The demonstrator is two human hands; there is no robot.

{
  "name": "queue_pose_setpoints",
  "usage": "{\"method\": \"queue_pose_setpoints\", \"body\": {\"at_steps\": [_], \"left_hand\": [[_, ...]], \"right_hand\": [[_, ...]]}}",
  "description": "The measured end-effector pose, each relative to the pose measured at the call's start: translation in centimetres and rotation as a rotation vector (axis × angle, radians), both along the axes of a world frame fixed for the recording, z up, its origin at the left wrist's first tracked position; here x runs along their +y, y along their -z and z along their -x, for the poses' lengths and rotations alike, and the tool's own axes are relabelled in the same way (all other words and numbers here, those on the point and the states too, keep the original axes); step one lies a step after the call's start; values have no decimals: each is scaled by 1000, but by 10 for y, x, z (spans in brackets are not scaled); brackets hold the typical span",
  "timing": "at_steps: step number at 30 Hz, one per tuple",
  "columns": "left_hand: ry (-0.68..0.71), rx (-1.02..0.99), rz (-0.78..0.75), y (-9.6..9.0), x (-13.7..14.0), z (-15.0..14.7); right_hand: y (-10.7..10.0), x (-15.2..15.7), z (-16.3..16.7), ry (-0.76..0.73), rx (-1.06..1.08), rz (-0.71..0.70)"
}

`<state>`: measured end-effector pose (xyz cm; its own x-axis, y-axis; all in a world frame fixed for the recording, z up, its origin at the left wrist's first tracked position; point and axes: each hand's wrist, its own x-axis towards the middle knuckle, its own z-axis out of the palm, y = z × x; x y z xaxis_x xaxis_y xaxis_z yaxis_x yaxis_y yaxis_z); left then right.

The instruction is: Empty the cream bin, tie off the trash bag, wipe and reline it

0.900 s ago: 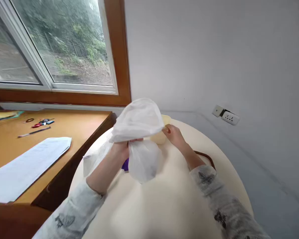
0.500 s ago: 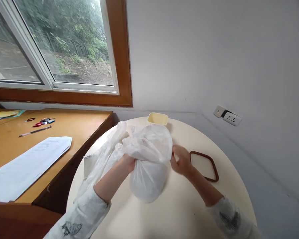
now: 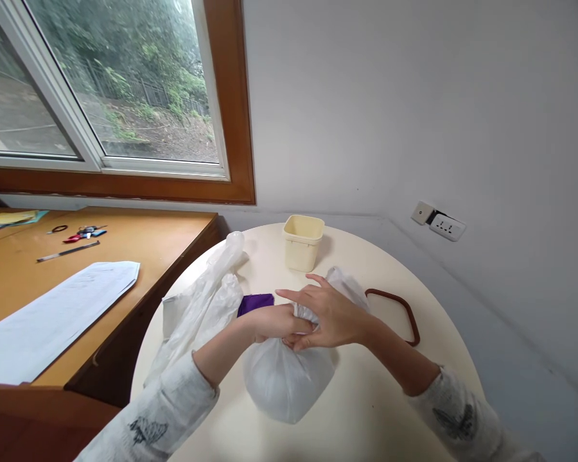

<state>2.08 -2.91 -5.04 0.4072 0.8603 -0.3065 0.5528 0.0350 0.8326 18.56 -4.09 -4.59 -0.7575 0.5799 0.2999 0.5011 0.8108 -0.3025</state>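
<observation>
A bulging white plastic bag (image 3: 289, 382) rests on the round table, its neck gathered at my two hands. My left hand (image 3: 275, 323) is closed around that neck. My right hand (image 3: 334, 314) lies over the neck from the right, thumb and lower fingers pressed on the plastic, other fingers stretched out to the left. The bag's loose top sticks out behind my right hand. Whatever fills the bag cannot be made out. Just beyond my left hand lies a purple packet (image 3: 256, 303), partly hidden.
At the table's (image 3: 390, 398) back stands a cream plastic tub (image 3: 302, 251). A brown rounded frame (image 3: 409, 314) lies on the right, crumpled clear plastic bags (image 3: 202, 308) on the left. The wooden desk (image 3: 173, 234) holds papers (image 3: 72, 314), keys (image 3: 89, 232) and a pen (image 3: 67, 251).
My right hand has moved left onto the bag's neck, beside my left hand. The bag's top has folded over to the right, uncovering the tub and the purple packet.
</observation>
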Motion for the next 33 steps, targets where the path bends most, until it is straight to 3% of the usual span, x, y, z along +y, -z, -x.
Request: {"method": "queue_pose_setpoints", "body": {"at_steps": [3,5,10,13,15,17,21,26,29,33], "left_hand": [[377,-84,245,-8,2,3],[478,-111,271,-10,3,6],[417,-150,133,-14,2,16],[589,-150,-35,-20,-3,22],[686,-45,-177,-22,-6,22],[645,95,-315,-20,-9,20],[412,364,-637,-7,-11,9],[215,580,-951,3,-15,2],[109,528,-984,6,-16,0],[37,290,-849,15,-14,-5]], "right_hand": [[-1,-2,-9,82,-151,49],[-1,-3,-14,131,-266,55],[-3,2,-28,172,-381,89],[-9,5,-36,205,-276,145],[-12,6,-40,271,-231,225],[-16,5,-42,353,-205,333],[-25,-1,-43,467,-5,606],[-26,-25,-30,398,318,1120],[-7,-49,-8,294,538,1425],[34,-73,35,57,873,1673]]}}
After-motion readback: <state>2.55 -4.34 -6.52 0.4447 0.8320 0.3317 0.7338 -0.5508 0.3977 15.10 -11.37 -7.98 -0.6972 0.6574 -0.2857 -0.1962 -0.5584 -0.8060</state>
